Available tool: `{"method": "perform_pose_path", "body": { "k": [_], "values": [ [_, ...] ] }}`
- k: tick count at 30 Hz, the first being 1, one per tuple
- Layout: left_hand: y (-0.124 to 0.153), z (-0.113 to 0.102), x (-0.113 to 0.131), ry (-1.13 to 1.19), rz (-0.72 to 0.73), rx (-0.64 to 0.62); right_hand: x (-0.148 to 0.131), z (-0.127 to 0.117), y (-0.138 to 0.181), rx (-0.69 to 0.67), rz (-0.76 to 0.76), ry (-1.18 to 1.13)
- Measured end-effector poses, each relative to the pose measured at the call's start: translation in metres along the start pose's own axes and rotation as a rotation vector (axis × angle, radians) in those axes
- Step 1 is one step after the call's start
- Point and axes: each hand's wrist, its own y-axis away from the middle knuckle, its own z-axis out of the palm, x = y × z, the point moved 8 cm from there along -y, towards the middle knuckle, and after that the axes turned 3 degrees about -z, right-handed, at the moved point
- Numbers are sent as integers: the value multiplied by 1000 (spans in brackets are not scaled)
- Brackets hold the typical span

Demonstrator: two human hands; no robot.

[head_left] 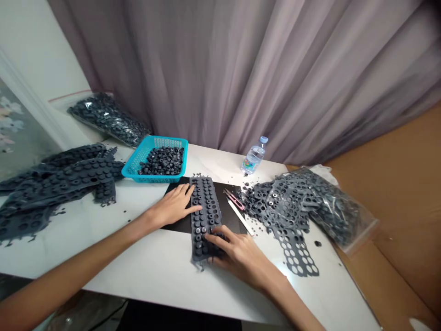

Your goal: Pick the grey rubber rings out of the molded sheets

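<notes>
Frame centre: left hand (174, 204) flat, open, pressing rubber sheet (206, 216); right hand (237, 255) fingertips pinching sheet's lower edge.

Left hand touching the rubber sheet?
Touching. Head view: the left hand rests flat on the sheet, its fingertips overlapping the left edge with no gap.

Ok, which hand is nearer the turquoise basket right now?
Left. The left hand lies flat on the upper part of the rubber sheet, just in front of the turquoise basket; the right hand is on the sheet's lower end, farther from it.
</notes>
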Motion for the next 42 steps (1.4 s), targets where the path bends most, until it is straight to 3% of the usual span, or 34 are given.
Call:
{"method": "perform_pose_path", "body": {
  "k": [3, 6, 11, 18, 23, 29, 34, 42],
  "values": [
    [7, 19, -2, 16, -59, -11, 20, -20, 1, 9, 18, -169],
    [1, 24, -4, 79, -25, -33, 62, -38, -5, 137, 169, -143],
    [-15, 29, -16, 134, -13, -97, 106, -21, -12, 191, 312, 79],
    [-29, 24, -16, 281, -5, 38, 120, 9, -6, 242, 362, 120],
    [-26, 4, -2, 398, 7, 152, 127, 12, -4, 302, 399, 77],
    [-13, -22, -4, 392, -59, 250, 128, 10, -2, 414, 375, -96],
    [-5, -20, -7, 341, -138, 274, 122, 6, -5, 480, 299, -140],
    [-11, -5, -5, 396, -61, 208, 124, -8, -2, 655, 241, -199]
  ]
}}
